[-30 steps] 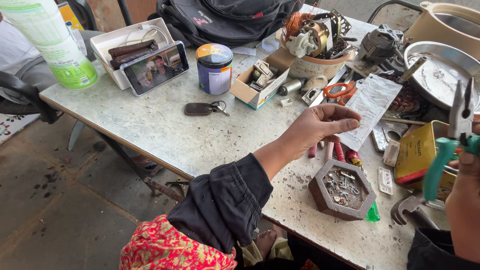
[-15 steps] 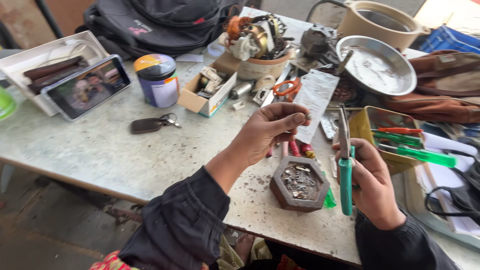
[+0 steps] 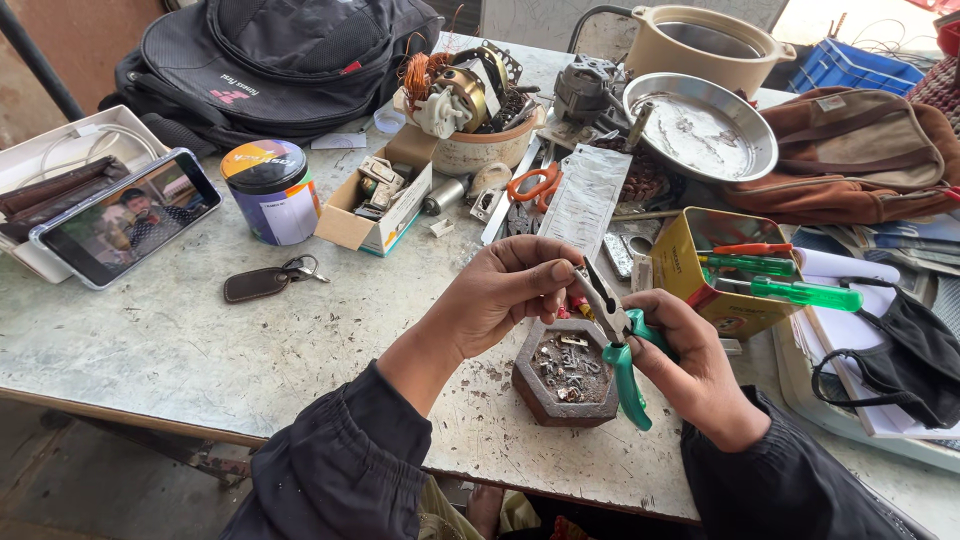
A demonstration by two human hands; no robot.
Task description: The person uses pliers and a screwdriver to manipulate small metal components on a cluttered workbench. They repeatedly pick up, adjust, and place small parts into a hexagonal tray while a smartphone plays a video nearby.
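So, quick rundown, everything placed relative to the hexagonal dish [image 3: 566,374] of small metal bits near the front edge of the table [image 3: 200,340]:

Right hand [image 3: 690,375]: just right of the dish, fingers wrapped shut around the green handles of the pliers [image 3: 615,345], nose angled up and left so it meets the other hand over the dish.

Left hand [image 3: 505,290]: just above-left of the dish, thumb and fingers pinched together at the pliers' tip, looks like around something tiny. Can't make out what it is, too small.

Why over the dish: my guess is anything dropped falls back in with the other bits.

Pliers tip: whether it's closed on anything, can't tell, the fingers cover it.

Yellow tin [image 3: 715,270]: right of the dish, holding green and orange screwdrivers, lying over so the handles stick out toward the right hand.

Scissors [image 3: 535,183]: behind the dish, orange handles, next to a flat silvery packet [image 3: 585,200].

Cardboard box [image 3: 375,205]: behind-left of the dish, full of small parts.

Keys [image 3: 270,280]: well left of the dish, on a dark leather fob.

Phone [image 3: 125,215]: far left, propped against a white box so the screen faces the person.

Metal bowl [image 3: 700,135]: far behind-right.
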